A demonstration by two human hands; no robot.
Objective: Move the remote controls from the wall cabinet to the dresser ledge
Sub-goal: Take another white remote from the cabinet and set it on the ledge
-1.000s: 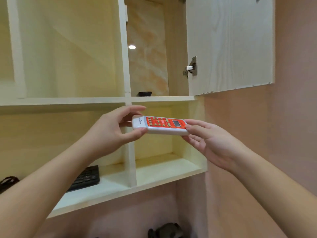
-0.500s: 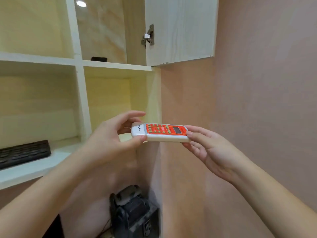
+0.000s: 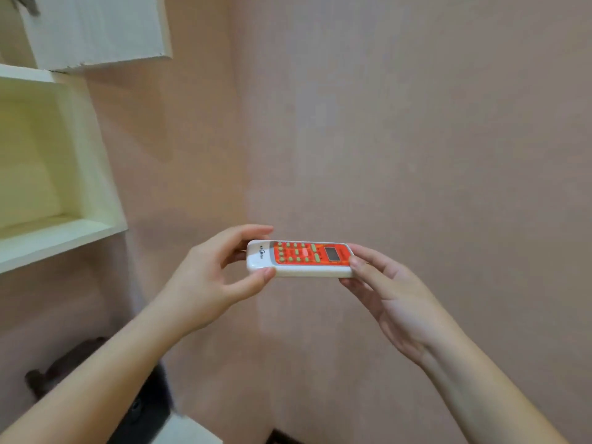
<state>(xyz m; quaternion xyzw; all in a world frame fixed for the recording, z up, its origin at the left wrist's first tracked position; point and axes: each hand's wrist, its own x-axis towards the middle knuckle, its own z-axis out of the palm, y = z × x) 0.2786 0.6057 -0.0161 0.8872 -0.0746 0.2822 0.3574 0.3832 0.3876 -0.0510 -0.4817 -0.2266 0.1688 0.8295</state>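
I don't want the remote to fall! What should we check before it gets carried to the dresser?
1. Left hand pinches the white end of the remote control: ok.
2. Right hand holds the other end with its fingertips: ok.
3. Remote level, buttons up: ok.
4. Remote away from the wall cabinet: ok.
5. Dresser ledge in sight: not ok, only pink wall ahead.
6. Free spot on the ledge: cannot tell.

— What carries things on my feed?
— I see the wall cabinet (image 3: 61, 238) at the left, pale wood, its door (image 3: 96, 30) swung open above.
— On its shelf?
— I can't make out anything there.
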